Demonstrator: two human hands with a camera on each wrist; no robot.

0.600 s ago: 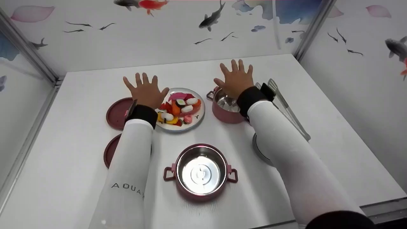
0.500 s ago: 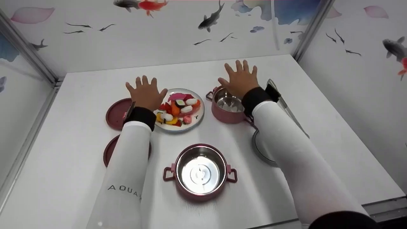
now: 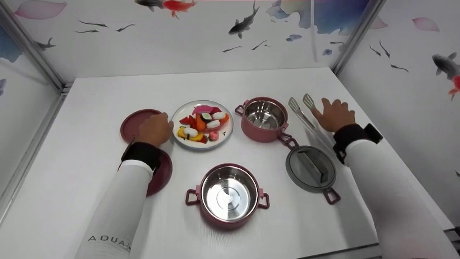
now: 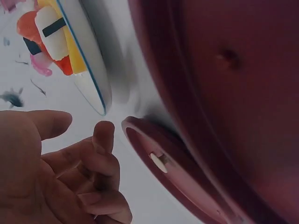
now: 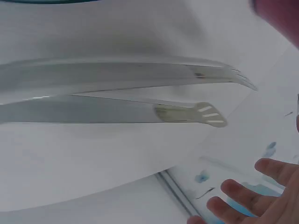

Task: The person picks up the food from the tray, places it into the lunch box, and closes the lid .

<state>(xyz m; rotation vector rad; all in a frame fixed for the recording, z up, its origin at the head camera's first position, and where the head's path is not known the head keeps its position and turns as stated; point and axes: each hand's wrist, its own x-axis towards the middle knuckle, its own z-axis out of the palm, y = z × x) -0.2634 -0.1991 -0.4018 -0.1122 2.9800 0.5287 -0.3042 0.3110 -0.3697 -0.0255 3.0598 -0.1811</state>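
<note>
My left hand (image 3: 154, 129), its fingers loosely curled and holding nothing, hovers over two round dark red discs with raised rims, the far disc (image 3: 134, 126) and the near disc (image 3: 161, 176). Just right of it lies a plate (image 3: 187, 144) of toy sushi (image 3: 203, 122). In the left wrist view a gap shows between thumb and fingers. My right hand (image 3: 336, 115) is above the table beside silver tongs (image 3: 305, 120) with slotted tips. The right wrist view shows the tongs (image 5: 117, 77) apart from the spread fingers (image 5: 243, 198).
An open pink pot (image 3: 260, 129) with a steel inside stands right of the plate. A second pot (image 3: 228, 223) is nearer the front. Right of it lies a grey round lid (image 3: 302, 176) with a bar handle and red loops. Printed walls enclose the white table (image 3: 222, 86).
Both hands have pulled back toward the body from outstretched, spread poses. The left moved slightly left, its fingers now curled; the right moved right, uncovering the pot, tongs and grey lid.
</note>
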